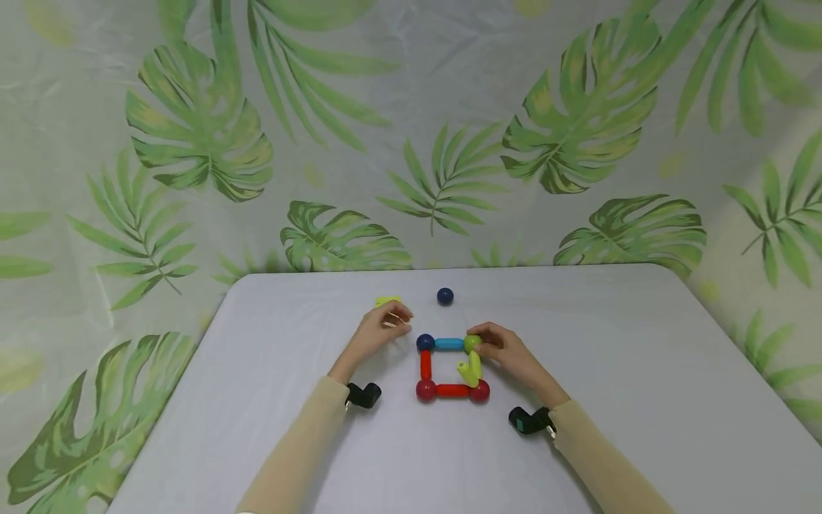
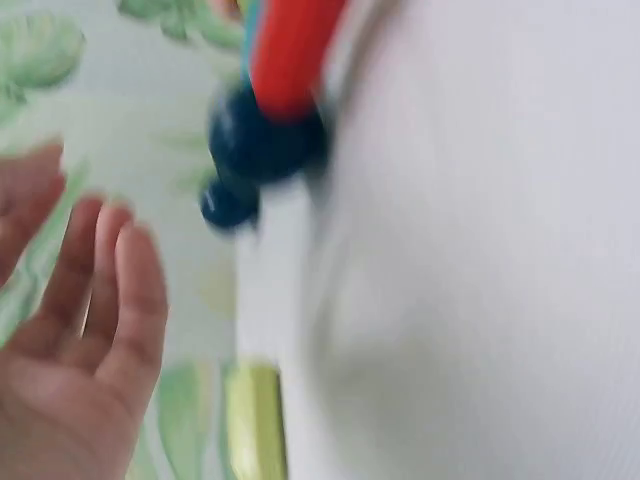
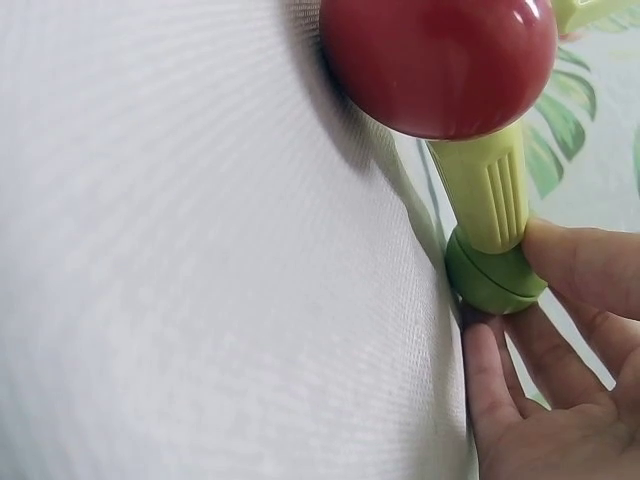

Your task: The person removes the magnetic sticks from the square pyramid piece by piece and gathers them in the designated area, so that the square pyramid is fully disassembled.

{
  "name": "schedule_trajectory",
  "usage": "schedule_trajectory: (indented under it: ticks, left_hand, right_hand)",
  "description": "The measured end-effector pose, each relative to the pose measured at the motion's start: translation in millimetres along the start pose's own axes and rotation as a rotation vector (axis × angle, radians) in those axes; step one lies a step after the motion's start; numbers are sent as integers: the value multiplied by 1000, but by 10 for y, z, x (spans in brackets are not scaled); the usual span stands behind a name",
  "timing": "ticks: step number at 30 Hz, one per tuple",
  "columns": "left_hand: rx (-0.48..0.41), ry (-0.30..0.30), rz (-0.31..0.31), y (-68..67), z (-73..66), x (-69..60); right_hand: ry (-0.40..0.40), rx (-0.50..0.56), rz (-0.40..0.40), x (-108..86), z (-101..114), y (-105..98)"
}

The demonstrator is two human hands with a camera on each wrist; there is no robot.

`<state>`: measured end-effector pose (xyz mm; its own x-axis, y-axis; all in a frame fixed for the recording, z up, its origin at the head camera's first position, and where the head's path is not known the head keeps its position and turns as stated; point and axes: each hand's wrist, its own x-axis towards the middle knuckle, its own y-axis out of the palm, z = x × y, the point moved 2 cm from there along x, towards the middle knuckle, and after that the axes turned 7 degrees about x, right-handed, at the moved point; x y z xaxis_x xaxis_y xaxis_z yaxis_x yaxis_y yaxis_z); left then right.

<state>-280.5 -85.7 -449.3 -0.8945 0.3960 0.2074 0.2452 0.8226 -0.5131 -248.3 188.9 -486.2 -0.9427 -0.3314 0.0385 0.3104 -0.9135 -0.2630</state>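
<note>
A square of rods and balls lies on the table: a blue ball (image 1: 425, 343), light blue rod (image 1: 449, 344), green ball (image 1: 472, 343), red rods (image 1: 426, 365) and red balls (image 1: 426, 390). Yellow-green rods (image 1: 474, 364) form its right side, one of them sticking up at a slant. My right hand (image 1: 507, 351) pinches the green ball (image 3: 495, 275) beside the yellow-green rod (image 3: 485, 190). My left hand (image 1: 384, 328), left of the blue ball (image 2: 265, 135), holds nothing, its fingers loosely bent in the left wrist view.
A loose dark blue ball (image 1: 445, 296) sits behind the square. Behind my left hand lies a yellow-green block (image 1: 388, 301). A leaf-patterned cloth (image 1: 449, 93) hangs beyond the table's back edge.
</note>
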Motion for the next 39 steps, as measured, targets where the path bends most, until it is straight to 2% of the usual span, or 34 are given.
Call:
schedule_trajectory:
  ticks: [3,5,7,9,11,14,17,23,27,31,36,39]
  left_hand:
    - [-114,112,244,227,-224,-89]
    - [-165,147,358,379,-333,-142]
    - [-172,166,420,510,-413,-183]
    - [-142,187,432,612,-462,-212]
    - [-75,210,396,674,-492,-228]
    - [14,238,300,723,-502,-241]
    - [65,240,218,743,-482,-256]
    - [90,174,160,744,-429,-306]
    - [94,132,121,665,-397,-310]
    - [46,51,55,472,-297,-279]
    - [46,-130,-176,113,5,-211]
    - [87,-257,-268,-60,193,-179]
  right_hand:
    - [4,11,0,-1,-8,-5]
    - [-4,21,6,-1,-13,-8]
    - [-12,32,8,-4,-9,-13]
    - [-15,39,9,-10,0,-15]
    - [-24,41,11,-12,16,-11]
    - [-28,45,12,-19,39,-7]
    - [-20,50,11,-23,45,-5]
    - [-14,44,15,-27,41,-8]
    - [-11,56,15,-18,16,-7]
    - [9,33,11,-5,-10,5]
    - [15,9,-4,-2,3,11]
    - [17,5,-8,-2,1,3]
